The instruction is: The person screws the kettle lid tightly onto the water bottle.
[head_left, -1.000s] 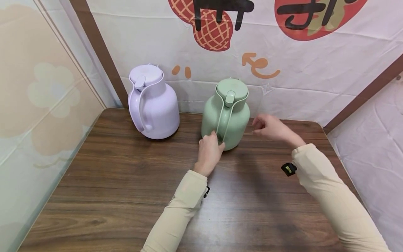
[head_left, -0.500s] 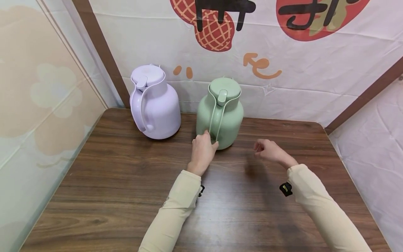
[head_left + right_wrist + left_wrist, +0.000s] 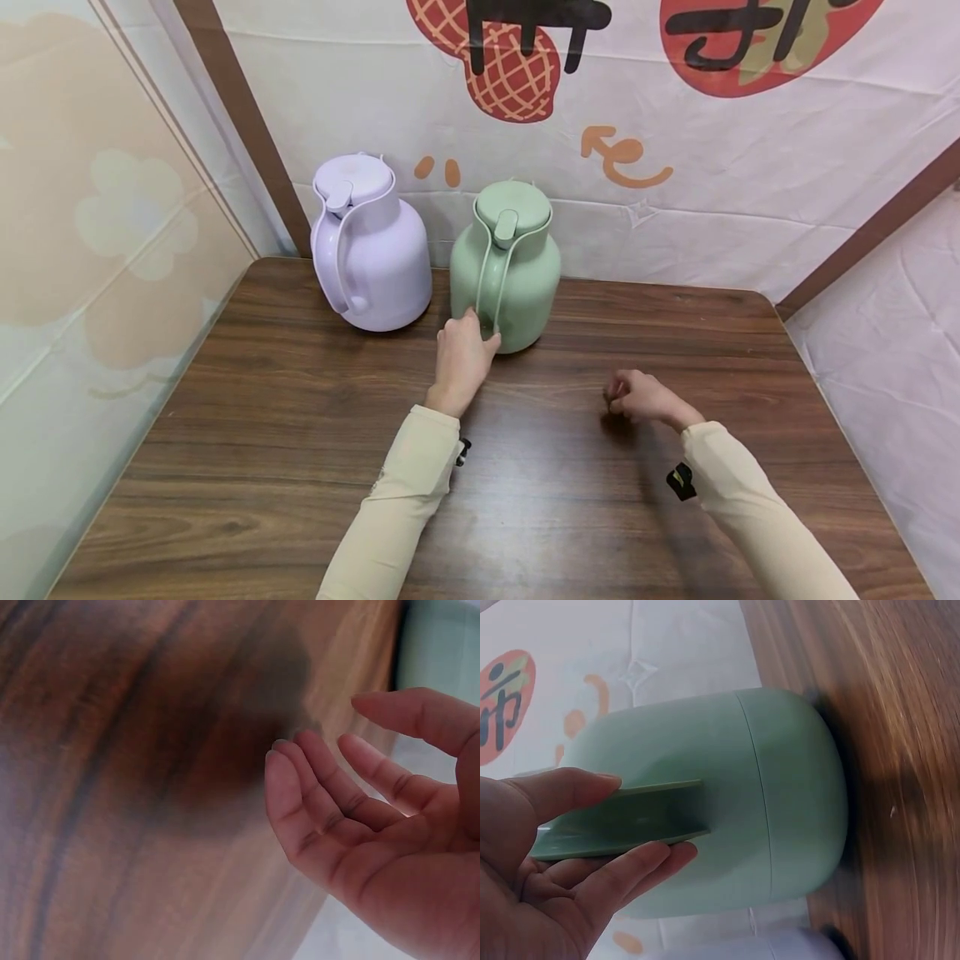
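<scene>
A green thermos jug [image 3: 517,283] stands upright near the back of the table, its handle facing me. My left hand [image 3: 459,357] grips the lower part of that handle; in the left wrist view the thumb lies on one side of the handle [image 3: 641,814] and the fingers on the other. To its left stands a lilac thermos jug [image 3: 382,258] of the same shape, untouched. My right hand [image 3: 641,398] hovers low over the table on the right. In the right wrist view its fingers [image 3: 289,791] hang loosely curled, holding nothing.
The brown wood-grain table [image 3: 300,467] reaches back to a white printed cloth [image 3: 712,183]. A pale cloth with a flower print [image 3: 135,212] hangs along the left edge, and another white cloth [image 3: 892,283] along the right.
The green thermos jug has moved left along the table, closer to the lilac one, with my left hand on its handle. My right hand has drawn back toward me, away from the jug.
</scene>
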{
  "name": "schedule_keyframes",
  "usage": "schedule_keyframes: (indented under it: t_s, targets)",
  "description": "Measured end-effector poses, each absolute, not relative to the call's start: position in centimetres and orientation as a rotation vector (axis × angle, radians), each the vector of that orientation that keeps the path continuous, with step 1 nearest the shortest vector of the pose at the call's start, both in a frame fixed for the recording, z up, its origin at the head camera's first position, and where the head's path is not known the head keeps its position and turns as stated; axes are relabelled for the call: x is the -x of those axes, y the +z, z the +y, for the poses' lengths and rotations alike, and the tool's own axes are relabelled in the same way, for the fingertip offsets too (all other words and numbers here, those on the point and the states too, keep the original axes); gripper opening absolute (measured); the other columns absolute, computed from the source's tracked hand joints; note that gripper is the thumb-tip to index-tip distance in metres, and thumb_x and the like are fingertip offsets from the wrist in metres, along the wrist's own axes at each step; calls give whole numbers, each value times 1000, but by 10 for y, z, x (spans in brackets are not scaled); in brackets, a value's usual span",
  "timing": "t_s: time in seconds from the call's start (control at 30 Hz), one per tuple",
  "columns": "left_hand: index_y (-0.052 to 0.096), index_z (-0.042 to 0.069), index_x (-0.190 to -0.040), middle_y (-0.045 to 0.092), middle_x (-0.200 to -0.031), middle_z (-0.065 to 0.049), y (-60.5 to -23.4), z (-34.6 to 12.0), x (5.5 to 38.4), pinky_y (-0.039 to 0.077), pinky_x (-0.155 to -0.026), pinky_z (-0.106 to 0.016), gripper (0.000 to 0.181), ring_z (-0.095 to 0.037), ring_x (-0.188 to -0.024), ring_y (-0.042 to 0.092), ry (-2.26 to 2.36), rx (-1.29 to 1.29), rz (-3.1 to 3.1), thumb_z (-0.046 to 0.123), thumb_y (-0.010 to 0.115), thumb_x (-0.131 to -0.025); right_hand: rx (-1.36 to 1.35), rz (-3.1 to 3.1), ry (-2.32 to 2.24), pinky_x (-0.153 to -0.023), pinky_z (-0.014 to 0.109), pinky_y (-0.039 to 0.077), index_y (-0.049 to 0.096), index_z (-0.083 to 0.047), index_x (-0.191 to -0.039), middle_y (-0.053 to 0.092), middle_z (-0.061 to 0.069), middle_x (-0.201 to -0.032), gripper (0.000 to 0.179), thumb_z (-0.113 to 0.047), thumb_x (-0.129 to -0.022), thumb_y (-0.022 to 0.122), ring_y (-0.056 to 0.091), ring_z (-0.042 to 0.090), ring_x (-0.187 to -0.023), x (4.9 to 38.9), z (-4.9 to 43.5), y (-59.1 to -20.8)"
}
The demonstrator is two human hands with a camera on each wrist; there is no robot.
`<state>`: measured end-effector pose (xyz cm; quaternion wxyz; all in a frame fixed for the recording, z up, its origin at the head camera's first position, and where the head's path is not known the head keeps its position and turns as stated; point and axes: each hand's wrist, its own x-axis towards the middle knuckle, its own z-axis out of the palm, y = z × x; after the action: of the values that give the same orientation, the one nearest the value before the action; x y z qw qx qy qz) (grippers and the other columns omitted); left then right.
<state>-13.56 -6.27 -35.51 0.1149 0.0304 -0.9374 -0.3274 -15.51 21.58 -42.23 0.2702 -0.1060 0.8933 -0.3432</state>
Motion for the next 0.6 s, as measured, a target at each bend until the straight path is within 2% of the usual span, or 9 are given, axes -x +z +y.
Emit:
schedule_keyframes:
  t_s: [0.37, 0.6]
  targets:
    - [57, -4, -81, 61, -73, -22, -352, -82, 138, 46, -73, -47, 22, -43, -74, 60, -973, -118, -2736, 14, 69, -79, 256, 2410, -959, -54, 33, 48, 52, 3, -88, 54, 7, -71, 10, 0, -79, 57, 54, 18, -60, 151, 216, -431]
    - [58, -7, -82, 59, -69, -21, -352, -88, 140, 47, -69, -45, 22, -42, -70, 60, -977, -111, -2726, 13, 67, -80, 277, 2439, -941, -54, 33, 48, 53, 2, -86, 54, 6, -73, 10, 0, -78, 59, 55, 19, -60, 150, 215, -433]
